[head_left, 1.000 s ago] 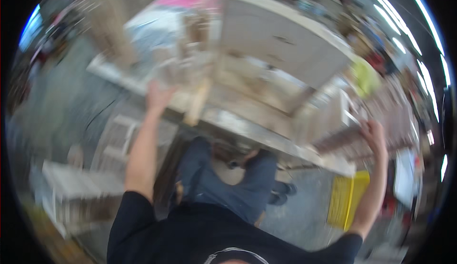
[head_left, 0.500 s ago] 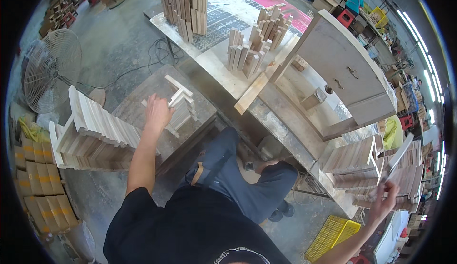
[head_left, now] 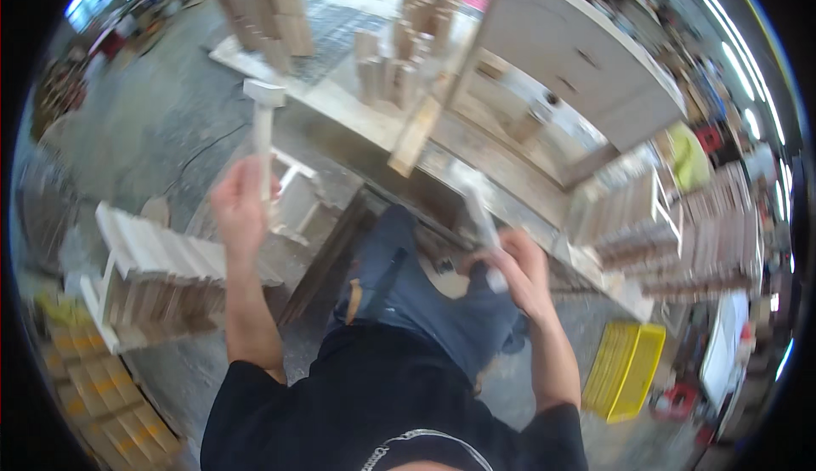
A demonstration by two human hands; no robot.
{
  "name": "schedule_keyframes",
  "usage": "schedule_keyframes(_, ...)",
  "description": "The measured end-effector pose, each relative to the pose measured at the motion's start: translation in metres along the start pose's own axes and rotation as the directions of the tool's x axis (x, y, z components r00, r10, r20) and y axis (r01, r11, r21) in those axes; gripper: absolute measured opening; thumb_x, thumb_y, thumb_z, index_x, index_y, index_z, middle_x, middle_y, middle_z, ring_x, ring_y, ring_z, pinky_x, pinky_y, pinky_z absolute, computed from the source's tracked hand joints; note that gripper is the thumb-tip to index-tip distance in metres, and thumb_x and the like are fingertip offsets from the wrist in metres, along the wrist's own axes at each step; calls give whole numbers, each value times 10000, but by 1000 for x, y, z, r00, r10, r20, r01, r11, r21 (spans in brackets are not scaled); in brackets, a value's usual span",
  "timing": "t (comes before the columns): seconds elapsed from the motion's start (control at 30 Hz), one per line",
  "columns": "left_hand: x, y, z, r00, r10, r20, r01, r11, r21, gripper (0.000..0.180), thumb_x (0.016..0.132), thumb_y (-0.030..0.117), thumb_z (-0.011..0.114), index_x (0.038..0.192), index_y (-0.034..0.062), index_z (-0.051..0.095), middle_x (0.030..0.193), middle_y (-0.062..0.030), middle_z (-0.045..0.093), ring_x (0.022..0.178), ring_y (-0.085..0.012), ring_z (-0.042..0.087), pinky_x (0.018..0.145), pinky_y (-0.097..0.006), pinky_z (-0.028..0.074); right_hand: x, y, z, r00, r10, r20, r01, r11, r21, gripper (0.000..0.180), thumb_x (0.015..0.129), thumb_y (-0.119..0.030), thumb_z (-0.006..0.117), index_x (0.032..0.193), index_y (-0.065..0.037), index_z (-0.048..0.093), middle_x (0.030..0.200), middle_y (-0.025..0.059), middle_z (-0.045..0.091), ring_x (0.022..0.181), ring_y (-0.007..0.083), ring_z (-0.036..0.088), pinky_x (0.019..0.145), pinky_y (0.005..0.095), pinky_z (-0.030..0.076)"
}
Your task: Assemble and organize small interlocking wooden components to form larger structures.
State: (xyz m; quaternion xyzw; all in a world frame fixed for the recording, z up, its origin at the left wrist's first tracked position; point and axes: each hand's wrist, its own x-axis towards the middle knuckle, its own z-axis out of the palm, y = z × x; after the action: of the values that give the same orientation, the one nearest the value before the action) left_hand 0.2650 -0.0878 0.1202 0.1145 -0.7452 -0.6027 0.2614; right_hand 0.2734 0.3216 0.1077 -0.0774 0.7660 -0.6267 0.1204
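Observation:
My left hand (head_left: 241, 199) is closed round a T-shaped wooden piece (head_left: 263, 127), held upright with its short crossbar at the top. Just beyond and beside that hand, a small stack of pale wooden pieces (head_left: 297, 195) sits on a low table. In front of my right thigh, my right hand (head_left: 520, 271) is closed on a narrow, pale wooden strip (head_left: 481, 220), tilted and smeared by motion. Its far end reaches towards the edge of the workbench (head_left: 340, 122). The two held pieces are apart.
Long rows of stacked wooden pieces stand left (head_left: 178, 275) and right (head_left: 629, 220). On the bench are upright wooden bundles (head_left: 399, 54) and a large wooden panel machine (head_left: 569, 54) with an opening. A yellow crate (head_left: 625, 369) lies on the floor, lower right; cardboard boxes (head_left: 110, 403) sit lower left.
My left hand has lifted the T-shaped piece up from the low table. My right hand has brought its strip from the right-hand stacks in towards my lap. The whole view has shifted.

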Motion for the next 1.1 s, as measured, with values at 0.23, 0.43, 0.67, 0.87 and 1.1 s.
schedule_keyframes(0.23,-58,41,107,717,94,691,187,929,-320,570,1126,336,325,1037,-90,693,756,-109,618,576,-121,561,530,-251,437,17,3,32,998,-20,-58,28,988,153,208,1037,-193,569,1041,7,627,848,50,696,788,86,626,722,260,492)
schedule_keyframes(0.43,-82,13,156,684,-46,728,555,680,-479,560,1102,465,306,849,18,529,699,-190,594,523,-209,576,469,-293,467,-10,12,18,987,-20,-159,68,950,304,212,1011,-196,597,1043,4,656,810,29,670,716,67,592,651,236,452)
schedule_keyframes(0.67,-87,-6,185,592,-131,795,757,429,-493,570,1087,524,275,797,79,481,684,-231,634,442,-247,534,454,-313,453,-14,11,13,984,-69,-164,110,959,259,215,1027,-186,575,993,16,640,765,1,630,680,43,519,594,237,417)
schedule_keyframes(0.87,-86,-7,187,578,-127,806,750,472,-464,584,1085,528,272,753,90,470,650,-224,627,427,-257,513,440,-308,435,-9,22,17,977,-116,-180,166,940,297,215,1027,-185,581,987,18,637,742,-7,614,670,41,511,587,235,411)
schedule_keyframes(1.1,-84,-13,188,658,-85,748,649,568,-506,627,1082,542,258,729,73,475,618,-215,599,415,-233,513,415,-304,421,-11,30,23,977,-105,-185,164,925,342,194,1020,-156,586,965,23,637,736,-6,611,661,34,502,584,234,410)
